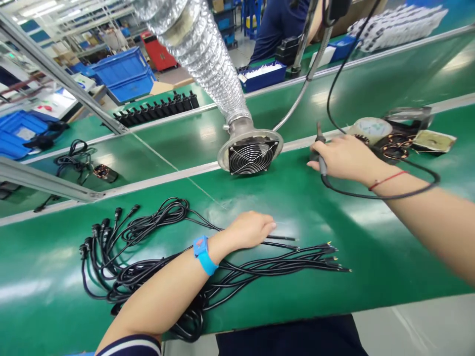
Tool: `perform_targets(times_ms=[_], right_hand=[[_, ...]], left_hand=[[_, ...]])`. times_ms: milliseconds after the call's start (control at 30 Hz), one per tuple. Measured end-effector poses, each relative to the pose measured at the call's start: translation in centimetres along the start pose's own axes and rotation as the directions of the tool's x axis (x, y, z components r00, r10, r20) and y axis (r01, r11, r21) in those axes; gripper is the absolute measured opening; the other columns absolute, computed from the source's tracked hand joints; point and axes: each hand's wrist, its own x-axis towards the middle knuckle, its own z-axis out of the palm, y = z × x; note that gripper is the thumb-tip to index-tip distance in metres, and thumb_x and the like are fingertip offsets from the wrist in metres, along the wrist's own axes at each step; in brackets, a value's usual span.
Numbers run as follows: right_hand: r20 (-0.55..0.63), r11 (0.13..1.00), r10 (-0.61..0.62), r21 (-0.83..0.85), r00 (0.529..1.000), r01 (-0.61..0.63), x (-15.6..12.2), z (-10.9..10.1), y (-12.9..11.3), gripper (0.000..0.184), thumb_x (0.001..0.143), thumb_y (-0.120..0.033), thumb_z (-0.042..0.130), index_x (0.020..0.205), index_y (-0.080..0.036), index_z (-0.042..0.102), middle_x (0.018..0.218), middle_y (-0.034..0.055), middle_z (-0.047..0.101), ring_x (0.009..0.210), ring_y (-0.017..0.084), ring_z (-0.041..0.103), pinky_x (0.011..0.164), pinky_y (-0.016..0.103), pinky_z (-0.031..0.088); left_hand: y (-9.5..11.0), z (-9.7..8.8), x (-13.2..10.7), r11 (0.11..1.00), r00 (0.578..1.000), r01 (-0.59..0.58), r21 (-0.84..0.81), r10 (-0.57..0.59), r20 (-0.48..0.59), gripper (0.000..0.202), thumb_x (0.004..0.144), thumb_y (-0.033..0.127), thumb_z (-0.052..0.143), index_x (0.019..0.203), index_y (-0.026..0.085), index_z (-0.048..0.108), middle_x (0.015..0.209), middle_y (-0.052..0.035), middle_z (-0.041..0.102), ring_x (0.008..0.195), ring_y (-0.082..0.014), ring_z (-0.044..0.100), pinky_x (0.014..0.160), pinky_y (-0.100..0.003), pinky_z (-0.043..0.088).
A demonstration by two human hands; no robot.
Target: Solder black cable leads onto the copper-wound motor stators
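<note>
My left hand (252, 229), with a blue strap on its wrist, is closed over the black cables in the middle of the bench. Two cable ends (284, 238) stick out to its right; its fingertips are partly hidden. Below it lies a bundle of black power cables (256, 269), plugs (95, 231) at the left and stripped ends at the right. In my right hand (343, 154) is a soldering iron (322, 164), its grey handle gripped near upright. Its cord (374, 196) loops under my forearm. Where the iron's tip is, I cannot tell.
A fume fan (252, 157) on a silver duct (208, 54) hangs low between my hands. Behind my right hand are a solder wire spool (371, 129), copper-wound parts (396, 147) and a small tin (434, 142). A metal rail (200, 169) crosses behind. Across the bench sits another person (272, 27).
</note>
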Motion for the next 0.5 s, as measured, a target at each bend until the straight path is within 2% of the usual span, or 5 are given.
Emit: perform_targets(times_ms=[100, 233, 333, 400, 500], right_hand=[[0.013, 0.997, -0.005, 0.073, 1.0, 0.004, -2.1, -1.3, -3.5, 0.042, 0.093, -0.05, 0.052, 0.109, -0.011, 0.058, 0.073, 0.0135, 0.07, 0.063, 0.026, 0.065, 0.058, 0.031, 0.034], [-0.101, 0.881, 0.03, 0.473, 0.994, 0.022, -4.9, -2.3, -7.4, 0.024, 0.09, -0.026, 0.047, 0.113, -0.019, 0.051, 0.101, 0.0089, 0.073, 0.073, 0.024, 0.071, 0.059, 0.031, 0.049], [-0.185, 0.824, -0.011, 0.555, 0.983, 0.114, -6.1, -1.9, -9.0, 0.038, 0.081, -0.013, 0.044, 0.118, -0.018, 0.05, 0.114, 0.0122, 0.07, 0.094, 0.028, 0.071, 0.072, 0.038, 0.056], [-0.176, 0.779, -0.069, 0.605, 0.982, 0.164, -6.5, -1.3, -9.7, 0.045, 0.081, -0.012, 0.044, 0.126, -0.018, 0.046, 0.122, 0.0139, 0.066, 0.104, 0.028, 0.068, 0.081, 0.041, 0.057], [-0.172, 0.717, -0.116, 0.667, 0.978, 0.202, -6.9, -0.9, -10.8, 0.044, 0.087, -0.015, 0.044, 0.131, -0.017, 0.043, 0.121, 0.0143, 0.065, 0.104, 0.025, 0.067, 0.081, 0.041, 0.058]], left_hand=[[0.2, 0.1, -0.2, 0.989, 0.999, -0.037, -0.144, 0.04, 0.019, 0.033, 0.096, 0.03, 0.038, 0.078, 0.017, 0.062, 0.083, -0.0051, 0.069, 0.079, -0.018, 0.06, 0.074, -0.028, 0.042], [-0.6, 0.0, 0.6, 0.856, 0.982, 0.071, -0.512, -0.149, -0.112, 0.025, 0.093, 0.026, 0.04, 0.085, 0.016, 0.061, 0.08, -0.002, 0.064, 0.072, -0.0132, 0.055, 0.07, -0.025, 0.041], [-1.1, -0.1, 1.0, 0.753, 0.926, 0.088, -0.652, -0.304, -0.226, 0.015, 0.088, 0.022, 0.048, 0.081, 0.015, 0.059, 0.078, 0.0003, 0.06, 0.073, -0.0116, 0.051, 0.071, -0.024, 0.039], [-1.2, -0.3, 1.0, 0.712, 0.941, 0.114, -0.693, -0.301, -0.155, 0.015, 0.086, 0.023, 0.053, 0.075, 0.015, 0.057, 0.071, 0.002, 0.056, 0.069, -0.0109, 0.048, 0.069, -0.024, 0.038], [-1.3, -1.0, 0.4, 0.679, 0.982, 0.154, -0.718, -0.185, 0.037, 0.016, 0.082, 0.022, 0.058, 0.069, 0.014, 0.059, 0.064, 0.0036, 0.054, 0.063, -0.0095, 0.046, 0.066, -0.023, 0.037]])
